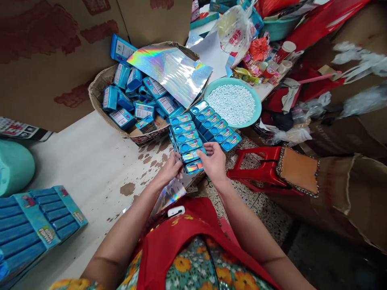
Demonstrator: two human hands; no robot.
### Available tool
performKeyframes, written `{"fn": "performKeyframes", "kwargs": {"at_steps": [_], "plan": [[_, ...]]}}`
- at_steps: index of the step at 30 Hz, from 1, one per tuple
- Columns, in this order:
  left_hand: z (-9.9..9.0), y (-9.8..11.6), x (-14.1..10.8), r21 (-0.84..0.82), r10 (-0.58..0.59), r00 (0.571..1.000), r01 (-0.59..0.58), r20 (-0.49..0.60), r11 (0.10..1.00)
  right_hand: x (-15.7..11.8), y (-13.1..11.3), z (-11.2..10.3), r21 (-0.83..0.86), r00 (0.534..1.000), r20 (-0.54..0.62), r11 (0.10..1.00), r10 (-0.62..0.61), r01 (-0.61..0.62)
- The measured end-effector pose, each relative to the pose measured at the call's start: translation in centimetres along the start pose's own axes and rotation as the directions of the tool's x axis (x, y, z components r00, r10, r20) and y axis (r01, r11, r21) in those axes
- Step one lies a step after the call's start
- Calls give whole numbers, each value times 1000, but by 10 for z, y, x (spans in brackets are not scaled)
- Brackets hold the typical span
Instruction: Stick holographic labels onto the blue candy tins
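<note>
Small blue candy tins (185, 128) stand in a row at the table's front edge, lids up. The two nearest tins carry shiny rainbow stickers (193, 166) on top. My left hand (173, 167) is closed at the left side of the near tins, fingers curled and partly hidden. My right hand (214, 159) is closed about the right end of a near tin, thumb on its top and fingers bent behind. A second row of blue tins (215, 128) stands to the right. Beyond lies a sheet of rainbow foil (177, 72).
An open carton (98, 90) holds jumbled blue tins. A turquoise basin (258, 98) of small white pellets stands behind the tins. To the right is a red stool (256, 165); packed blue boxes (39, 225) sit at left. Bags and clutter fill the far right.
</note>
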State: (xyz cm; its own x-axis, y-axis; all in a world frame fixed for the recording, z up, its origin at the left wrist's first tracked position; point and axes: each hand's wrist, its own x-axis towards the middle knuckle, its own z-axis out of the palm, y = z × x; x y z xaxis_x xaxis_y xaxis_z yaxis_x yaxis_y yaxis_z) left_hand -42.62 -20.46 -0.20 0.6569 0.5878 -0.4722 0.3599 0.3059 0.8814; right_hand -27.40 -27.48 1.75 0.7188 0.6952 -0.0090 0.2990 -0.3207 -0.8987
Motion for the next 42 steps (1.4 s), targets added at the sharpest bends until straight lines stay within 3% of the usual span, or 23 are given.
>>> {"fn": "performKeyframes", "kwargs": {"at_steps": [4,7,8,10,13,16,20,27,35,42], "plan": [[-36,-38,-14,390,46,990,11,-135,921,-10,-10,-11,-62,994,-4,992,-107,106],[-59,-76,-41,617,-110,993,116,-47,778,-49,-17,-11,-176,928,-100,924,-360,339],[-62,-86,-50,650,-174,985,129,5,749,-64,-16,-8,-175,890,-52,882,-452,438],[-62,-102,-63,676,-239,969,138,59,724,-93,-7,6,-92,811,165,810,-562,580],[-53,-107,-72,659,-189,982,150,-12,737,-116,22,38,-61,730,462,802,-505,594],[-50,-101,-73,612,-92,994,111,-63,783,-116,54,64,-202,721,566,781,-399,591],[-52,-98,-72,578,-70,994,105,-84,809,-112,78,75,-277,689,637,731,-346,623],[-50,-101,-66,533,-42,992,100,-120,840,-113,73,75,-292,666,667,704,-335,647],[-53,-106,-64,493,-80,983,152,-164,857,-115,76,66,-218,552,719,617,-422,756],[-51,-100,-63,526,-66,985,142,-160,838,-108,55,60,-219,564,706,625,-429,749]]}}
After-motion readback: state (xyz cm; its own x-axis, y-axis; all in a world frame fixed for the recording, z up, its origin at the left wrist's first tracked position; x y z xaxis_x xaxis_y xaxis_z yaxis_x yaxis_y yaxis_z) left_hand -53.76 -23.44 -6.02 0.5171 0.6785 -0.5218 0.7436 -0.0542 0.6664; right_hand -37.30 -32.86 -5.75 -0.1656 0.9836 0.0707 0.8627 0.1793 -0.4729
